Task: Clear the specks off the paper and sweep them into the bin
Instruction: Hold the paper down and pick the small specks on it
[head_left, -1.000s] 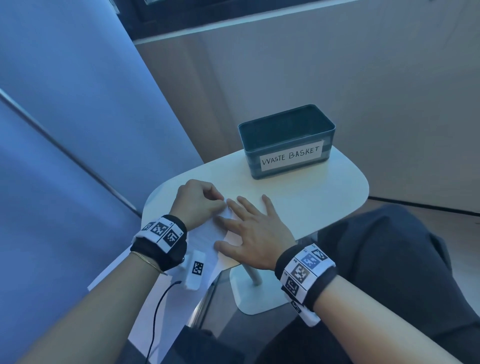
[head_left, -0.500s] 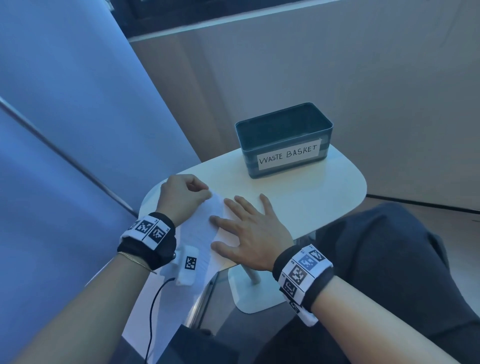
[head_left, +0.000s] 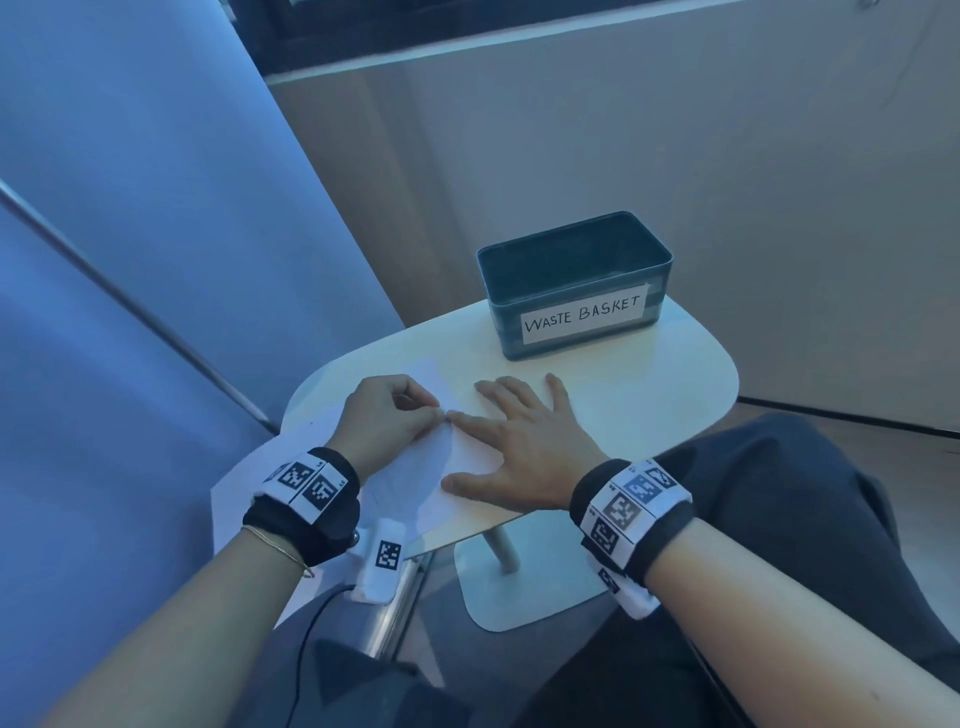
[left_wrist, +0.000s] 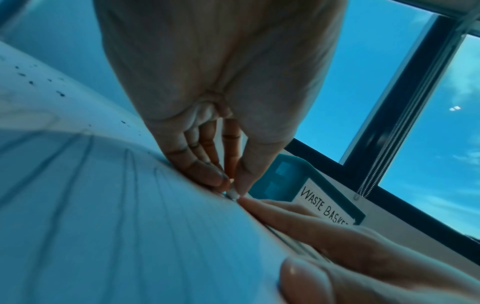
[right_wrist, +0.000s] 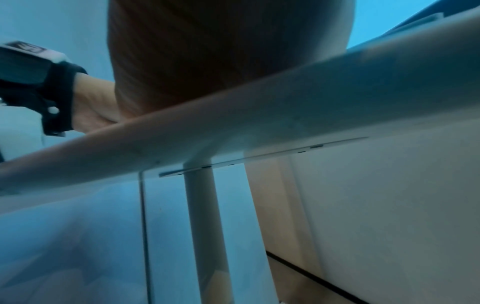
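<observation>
Table, centre of head view, carries everything. Bin at its upper-right end, labelled WASTE BASKET. Paper at lower left, under both my hands. Right hand flat, fingers spread, pressing the sheet. Left hand curled, fingertips pinching something small and white. Specks upper left in left-wrist view.

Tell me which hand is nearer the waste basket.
Right. The right hand lies flat on the paper, fingertips just short of the waste basket. The left hand sits farther back and to the left.
</observation>
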